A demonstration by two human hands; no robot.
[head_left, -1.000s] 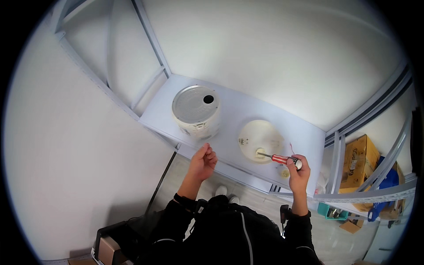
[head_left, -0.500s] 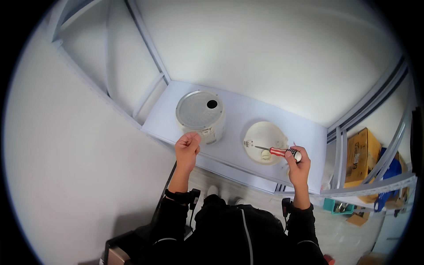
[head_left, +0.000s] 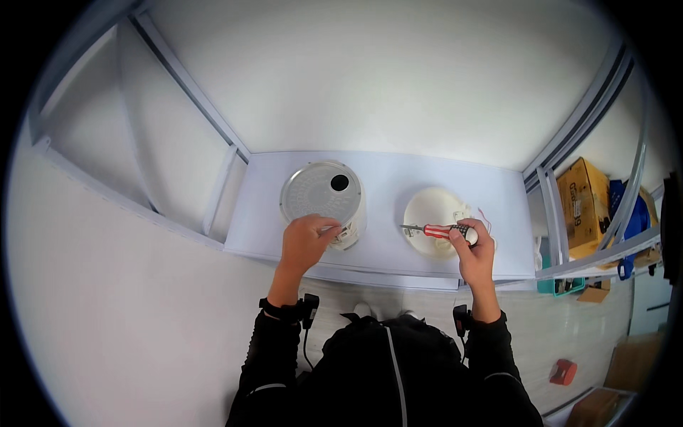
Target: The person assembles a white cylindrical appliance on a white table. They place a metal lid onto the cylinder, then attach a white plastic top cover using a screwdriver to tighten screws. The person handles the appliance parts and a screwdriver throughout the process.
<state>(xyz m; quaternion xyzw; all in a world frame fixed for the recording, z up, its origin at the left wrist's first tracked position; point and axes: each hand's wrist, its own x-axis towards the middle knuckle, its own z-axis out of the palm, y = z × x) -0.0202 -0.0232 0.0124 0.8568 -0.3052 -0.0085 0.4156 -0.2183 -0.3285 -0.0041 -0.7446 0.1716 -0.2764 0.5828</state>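
My right hand (head_left: 478, 252) grips a screwdriver (head_left: 437, 231) with a red-and-white striped handle. Its shaft points left, over the round white bowl-shaped cover (head_left: 425, 203), which has small fittings inside and thin red wires at its right side. My left hand (head_left: 307, 245) is in front of the near rim of a white cylindrical appliance (head_left: 313, 188), its thumb and fingers pinched together. Whatever they may hold is too small to make out. The cylinder's grey metal top has a dark round hole, and a label or fitting shows on its near side.
Both things stand on a pale shelf (head_left: 384, 171) framed by metal posts (head_left: 185, 78). Beyond its right end are a yellow carton (head_left: 582, 203), a blue bag (head_left: 629, 228) and a teal basket (head_left: 569, 286). A red object (head_left: 563, 371) lies on the floor at lower right.
The view has turned and shifted, so the shelf lies more level. My left hand has come closer over the cylinder's near rim. The screwdriver stays in my right hand above the cover.
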